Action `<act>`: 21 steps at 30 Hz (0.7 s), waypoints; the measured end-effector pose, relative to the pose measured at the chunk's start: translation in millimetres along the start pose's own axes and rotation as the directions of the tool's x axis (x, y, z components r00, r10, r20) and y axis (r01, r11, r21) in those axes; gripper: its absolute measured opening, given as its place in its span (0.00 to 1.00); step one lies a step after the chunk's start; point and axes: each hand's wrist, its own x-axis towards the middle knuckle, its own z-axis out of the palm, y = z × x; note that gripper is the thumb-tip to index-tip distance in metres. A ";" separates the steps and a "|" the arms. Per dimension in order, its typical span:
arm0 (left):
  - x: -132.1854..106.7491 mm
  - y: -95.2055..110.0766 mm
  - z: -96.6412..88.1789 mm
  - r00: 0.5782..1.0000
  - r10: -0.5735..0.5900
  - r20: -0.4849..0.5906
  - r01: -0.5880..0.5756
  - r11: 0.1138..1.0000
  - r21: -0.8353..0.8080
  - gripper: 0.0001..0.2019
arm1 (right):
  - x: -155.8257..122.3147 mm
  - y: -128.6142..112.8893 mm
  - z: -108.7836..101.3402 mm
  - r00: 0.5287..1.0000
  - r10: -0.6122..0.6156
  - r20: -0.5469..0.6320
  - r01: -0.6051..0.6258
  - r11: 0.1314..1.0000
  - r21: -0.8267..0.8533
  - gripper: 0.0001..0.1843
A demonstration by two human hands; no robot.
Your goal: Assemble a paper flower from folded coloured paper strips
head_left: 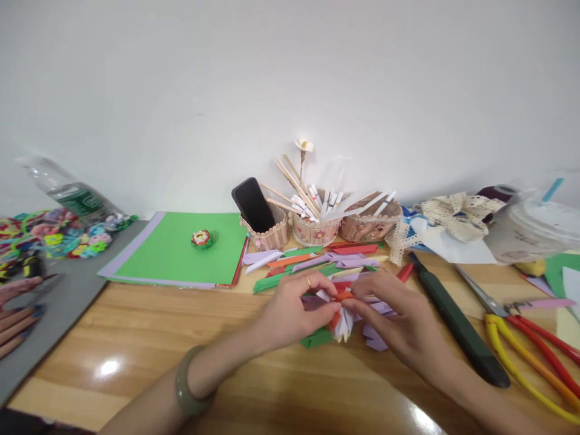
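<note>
Over the wooden table [136, 356], my left hand [294, 311] and my right hand [394, 317] meet at a folded paper piece [341, 314] with white, red and orange points. Both hands pinch it from either side, fingers closed on it. A ring shows on my left hand and a green bangle [188, 386] on that wrist. Loose folded paper strips [312, 263] in purple, green, orange and red lie just beyond my hands. A green strip [317, 338] lies under the piece.
Green paper sheets [176, 251] with a small paper flower [201, 238] lie at back left. A phone [252, 205] stands in a stick basket, beside baskets of sticks [312, 208]. A dark knife [457, 326], scissors [530, 344], lace and a cup sit right. Another person's fingers [16, 320] are far left.
</note>
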 end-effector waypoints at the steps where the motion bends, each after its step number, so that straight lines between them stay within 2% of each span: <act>1: 0.8 0.4 -0.5 0.998 -0.054 0.038 0.056 0.997 -0.055 0.04 | 0.4 -0.6 -0.1 0.998 0.041 0.039 -0.043 0.997 0.059 0.06; 3: 2.6 -0.7 -0.8 0.981 -0.161 0.107 0.179 0.966 -0.188 0.07 | 1.0 -0.8 -0.1 0.988 0.114 0.104 -0.128 0.980 0.150 0.07; 6: 4.6 -5.0 -0.5 0.949 -0.262 0.176 0.308 0.891 -0.334 0.11 | 1.6 0.2 0.1 0.984 0.143 0.102 -0.162 0.962 0.218 0.09; 8: 5.3 -7.5 -0.6 0.950 -0.259 0.176 0.307 0.880 -0.363 0.12 | 1.9 0.9 0.2 0.984 0.147 0.098 -0.167 0.954 0.249 0.10; 10: 5.4 -8.8 -1.4 0.959 -0.233 0.162 0.278 0.889 -0.364 0.11 | 1.8 1.4 0.4 0.971 0.186 0.150 -0.223 0.930 0.292 0.11; 14: 4.9 -8.0 -3.4 0.963 -0.216 0.159 0.260 0.901 -0.347 0.09 | 0.9 2.1 1.1 0.917 0.296 0.268 -0.383 0.841 0.382 0.13; 17: 4.4 -5.2 -3.2 0.959 -0.233 0.160 0.274 0.905 -0.327 0.08 | 0.7 2.0 1.4 0.888 0.332 0.319 -0.446 0.788 0.423 0.13; 19: 4.4 -3.3 -2.0 0.963 -0.227 0.144 0.262 0.912 -0.316 0.07 | 1.1 0.7 1.3 0.896 0.331 0.295 -0.431 0.807 0.403 0.12; 21: 4.6 -2.1 -0.3 0.969 -0.220 0.114 0.245 0.921 -0.303 0.06 | 1.4 -1.6 1.3 0.923 0.306 0.233 -0.372 0.863 0.341 0.11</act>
